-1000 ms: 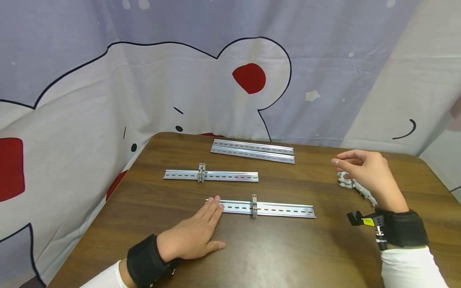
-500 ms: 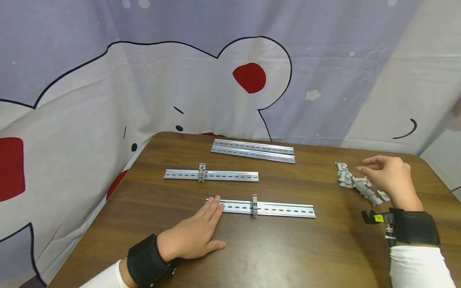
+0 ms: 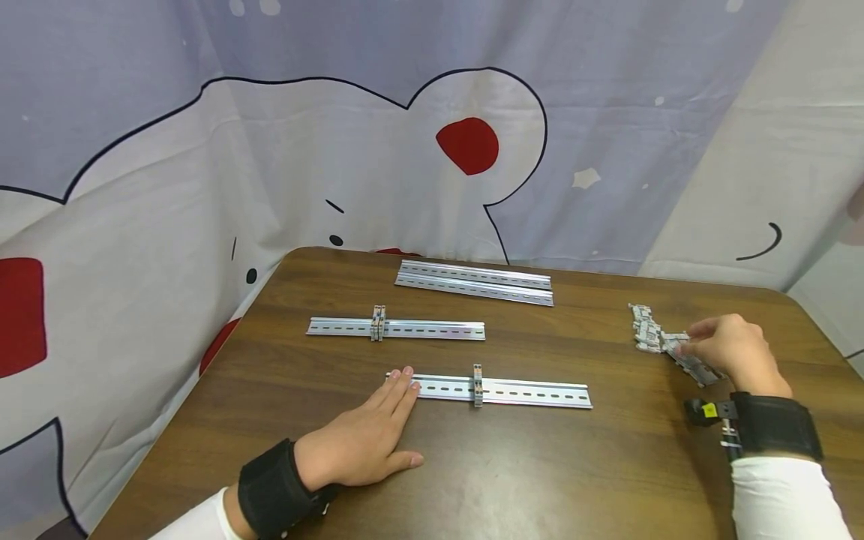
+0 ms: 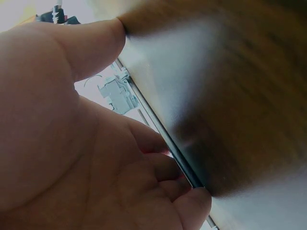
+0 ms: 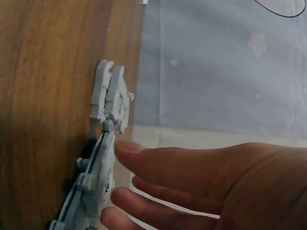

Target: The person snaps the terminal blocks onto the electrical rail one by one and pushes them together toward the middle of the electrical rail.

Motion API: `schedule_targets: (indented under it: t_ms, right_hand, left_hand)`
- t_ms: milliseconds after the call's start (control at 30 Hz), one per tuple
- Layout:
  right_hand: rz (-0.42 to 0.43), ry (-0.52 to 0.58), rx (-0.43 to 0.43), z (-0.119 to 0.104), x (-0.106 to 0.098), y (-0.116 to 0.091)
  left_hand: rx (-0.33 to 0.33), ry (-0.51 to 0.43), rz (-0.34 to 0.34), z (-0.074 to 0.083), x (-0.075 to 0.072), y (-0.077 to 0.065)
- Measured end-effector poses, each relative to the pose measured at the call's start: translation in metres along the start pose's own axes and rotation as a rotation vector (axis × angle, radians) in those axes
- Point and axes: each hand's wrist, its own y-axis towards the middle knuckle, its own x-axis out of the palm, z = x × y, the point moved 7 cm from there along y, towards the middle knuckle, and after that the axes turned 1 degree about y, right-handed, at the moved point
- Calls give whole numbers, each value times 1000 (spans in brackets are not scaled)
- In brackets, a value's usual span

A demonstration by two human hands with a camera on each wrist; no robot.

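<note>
The thumb and fingertips of the right hand [image 3: 736, 351] are bent toward each other with a narrow gap, right at the grey terminal blocks [image 3: 646, 334]; I cannot tell whether they pinch one. These blocks lie at nine o'clock from that hand in the head view, a loose, overlapping string of thin, pale grey pieces with stepped, notched outlines and small rounded lugs.

The left hand [image 3: 364, 442] lies with fingers extended and close together, thumb spread, the fingertips on the left end of the near rail [image 3: 533, 393], a shiny, slotted metal strip. At two o'clock from this hand, a slim grey mounted block [image 3: 478, 386] stands across that rail.

Toward twelve o'clock is a middle rail [image 3: 432, 331], carrying an upright mounted pair [image 3: 378, 324], grey with darker bits. Further off, at one o'clock, two back rails [image 3: 474, 283] lie side by side on the brown wood-grain table [image 3: 540, 472].
</note>
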Motion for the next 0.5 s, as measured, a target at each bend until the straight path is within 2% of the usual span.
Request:
schedule_targets:
  t_ms: [133,500]
  right_hand:
    - [-31,-10,17,4,4,3]
    - [-18,-18,41,8,4,5]
  left_hand:
    - [-1,3,2,0,0,0]
    - [5,13,10,-1,1,0]
